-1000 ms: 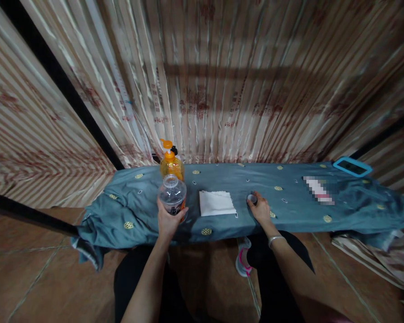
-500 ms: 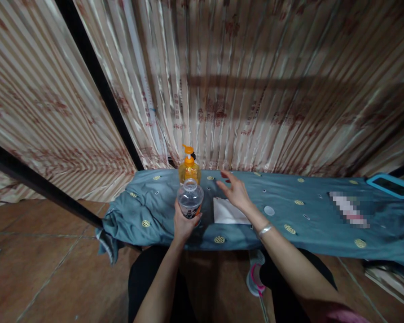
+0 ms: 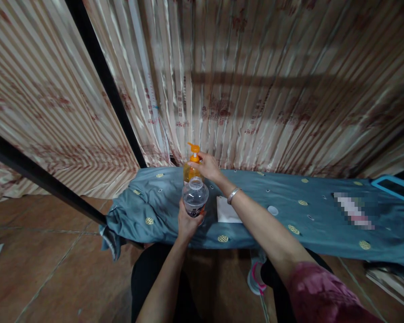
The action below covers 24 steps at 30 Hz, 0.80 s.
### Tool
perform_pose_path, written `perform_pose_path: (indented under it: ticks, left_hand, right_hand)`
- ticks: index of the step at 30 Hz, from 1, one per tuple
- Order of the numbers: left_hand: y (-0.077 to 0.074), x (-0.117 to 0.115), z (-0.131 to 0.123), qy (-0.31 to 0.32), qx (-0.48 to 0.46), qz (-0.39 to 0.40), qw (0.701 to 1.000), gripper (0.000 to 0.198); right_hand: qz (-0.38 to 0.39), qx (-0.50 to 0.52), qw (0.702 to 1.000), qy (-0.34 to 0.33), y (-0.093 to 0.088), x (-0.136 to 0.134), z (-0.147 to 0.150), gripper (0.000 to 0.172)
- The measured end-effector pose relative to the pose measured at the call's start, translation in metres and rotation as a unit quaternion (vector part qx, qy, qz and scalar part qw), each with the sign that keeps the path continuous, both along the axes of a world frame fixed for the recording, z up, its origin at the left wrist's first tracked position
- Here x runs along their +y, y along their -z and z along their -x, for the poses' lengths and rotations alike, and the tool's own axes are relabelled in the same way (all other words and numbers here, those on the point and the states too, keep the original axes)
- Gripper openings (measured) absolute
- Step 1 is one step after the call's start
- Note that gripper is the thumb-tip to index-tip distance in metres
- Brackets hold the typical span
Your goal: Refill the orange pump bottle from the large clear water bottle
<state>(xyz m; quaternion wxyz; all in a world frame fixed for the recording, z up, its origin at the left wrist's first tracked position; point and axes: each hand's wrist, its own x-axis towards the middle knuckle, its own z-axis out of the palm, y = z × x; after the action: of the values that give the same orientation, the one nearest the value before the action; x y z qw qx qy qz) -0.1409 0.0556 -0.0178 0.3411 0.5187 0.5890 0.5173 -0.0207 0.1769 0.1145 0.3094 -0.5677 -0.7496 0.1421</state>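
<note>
A clear plastic bottle [image 3: 195, 197] with a bare, uncapped mouth is in my left hand [image 3: 189, 224], whose fingers wrap round its lower part over a dark and orange label. Just behind it stands a pump bottle [image 3: 195, 149] with an orange pump head and yellow contents. My right hand [image 3: 209, 168] grips the pump bottle near its orange collar, thumb in front and fingers at the right side; some fingers are hidden. Under my right wrist lies a folded white sheet [image 3: 226, 211], cloth or paper. A pale round disc [image 3: 272, 210] rests to its right.
Everything stands on a narrow surface draped with a blue-green patterned cloth [image 3: 256, 235]. A blue-framed tablet-like object [image 3: 399, 187] and a blurred-out item [image 3: 353, 211] lie at the right. Behind hangs a pleated curtain [image 3: 229, 98]; black poles [image 3: 107, 85] rise at the left.
My right hand has moved left from above the white sheet and closed on the pump bottle. My left hand still holds the clear bottle. The view has shifted slightly.
</note>
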Motion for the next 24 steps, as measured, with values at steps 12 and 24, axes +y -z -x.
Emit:
perform_pose_path:
  ticks: [12, 24]
  left_hand:
    - [-0.004, -0.001, 0.000, 0.004, -0.008, 0.013, 1.000, 0.086]
    - [0.017, -0.025, 0.011, 0.001, 0.007, -0.050, 0.999, 0.105]
  right_hand:
    - [-0.082, 0.004, 0.996, 0.031, -0.016, -0.021, -0.059, 0.035]
    - [-0.071, -0.018, 0.996, 0.051, -0.014, -0.061, -0.118, 0.031]
